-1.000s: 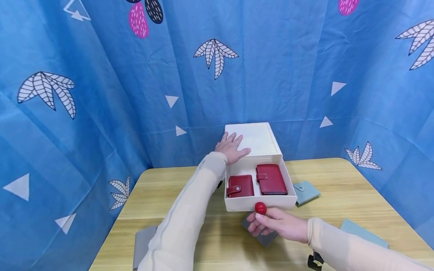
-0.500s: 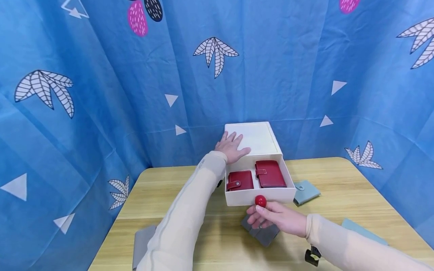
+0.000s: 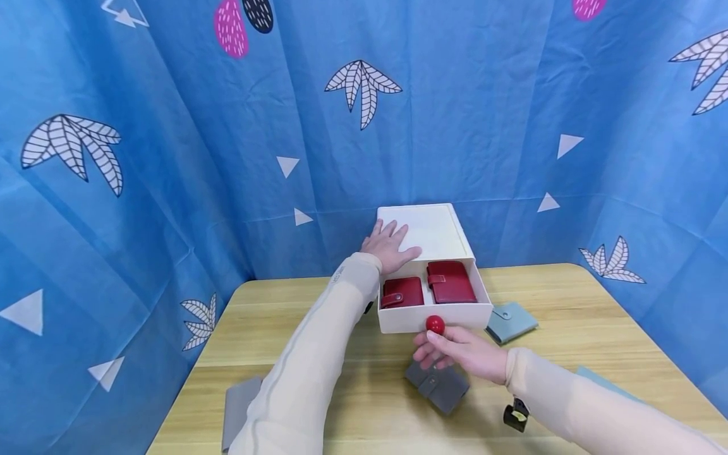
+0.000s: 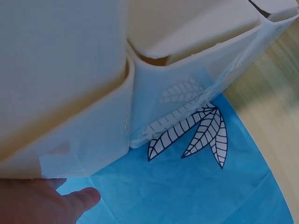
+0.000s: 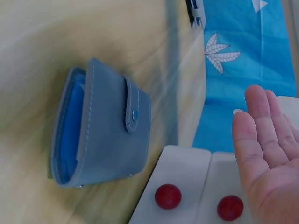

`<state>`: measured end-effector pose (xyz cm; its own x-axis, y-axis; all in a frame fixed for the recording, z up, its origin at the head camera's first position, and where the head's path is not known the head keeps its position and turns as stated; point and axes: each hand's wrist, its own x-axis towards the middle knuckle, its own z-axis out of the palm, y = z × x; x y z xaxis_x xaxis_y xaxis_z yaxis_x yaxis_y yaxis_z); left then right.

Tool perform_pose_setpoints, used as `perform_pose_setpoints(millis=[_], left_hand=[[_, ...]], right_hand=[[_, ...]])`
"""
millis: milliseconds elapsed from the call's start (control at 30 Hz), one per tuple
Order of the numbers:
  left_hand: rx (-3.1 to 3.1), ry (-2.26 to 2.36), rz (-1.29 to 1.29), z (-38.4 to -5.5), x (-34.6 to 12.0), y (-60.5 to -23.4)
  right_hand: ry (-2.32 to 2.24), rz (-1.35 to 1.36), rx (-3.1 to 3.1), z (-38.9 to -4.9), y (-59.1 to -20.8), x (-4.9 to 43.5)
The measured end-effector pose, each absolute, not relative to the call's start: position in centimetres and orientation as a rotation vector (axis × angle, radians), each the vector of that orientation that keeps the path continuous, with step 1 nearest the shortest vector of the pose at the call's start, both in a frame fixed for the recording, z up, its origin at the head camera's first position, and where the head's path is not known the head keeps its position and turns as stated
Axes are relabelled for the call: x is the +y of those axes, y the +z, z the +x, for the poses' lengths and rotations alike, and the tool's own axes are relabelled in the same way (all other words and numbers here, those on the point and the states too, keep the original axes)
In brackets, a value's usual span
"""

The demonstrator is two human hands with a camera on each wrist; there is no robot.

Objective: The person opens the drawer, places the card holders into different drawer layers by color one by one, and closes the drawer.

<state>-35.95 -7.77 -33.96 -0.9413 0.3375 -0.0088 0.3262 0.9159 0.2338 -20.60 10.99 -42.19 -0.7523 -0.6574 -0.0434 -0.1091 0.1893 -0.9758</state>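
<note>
My left hand (image 3: 389, 248) lies with fingers spread on top of a white drawer cabinet (image 3: 435, 230). The left wrist view shows its drawers (image 4: 196, 28) and part of the hand (image 4: 42, 200). My right hand (image 3: 463, 351) is at the front of the pulled-out drawer (image 3: 398, 320), thumb and index finger at its red knob (image 3: 435, 325); its other fingers extend below. In the drawer sit a smaller red wallet (image 3: 404, 292) on the left and a larger red wallet (image 3: 452, 282) on the right. A dark grey wallet (image 3: 438, 384) lies on the table below my right hand.
A light blue-green wallet (image 3: 512, 321) lies right of the cabinet; another blue-green item (image 3: 605, 382) is partly behind the right sleeve. A grey wallet (image 3: 239, 404) lies at the left, against the left sleeve. Blue curtain (image 3: 483, 126) surrounds the wooden table (image 3: 546, 287).
The drawer has slid inward, away from me, with both red wallets in it. My right hand has moved along at the knob, showing more of the dark grey wallet. My left hand stays put.
</note>
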Motion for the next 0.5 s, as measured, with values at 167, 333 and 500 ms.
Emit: perform_pose_setpoints(millis=[167,333,500], left_hand=[[3.025,0.351,0.524,-36.1,-7.8,-34.0],[3.025,0.325,0.535,-36.5,-7.7,-34.2],[3.021,0.318,0.532,-36.7,-7.7,-34.2]], right_hand=[[-1.592,-0.686,2.043,-21.6,-42.1,10.9],[-1.599,-0.668,2.043,-22.4,-41.9,10.8],[-1.618,-0.621,2.037,-23.1,-41.9,10.7]])
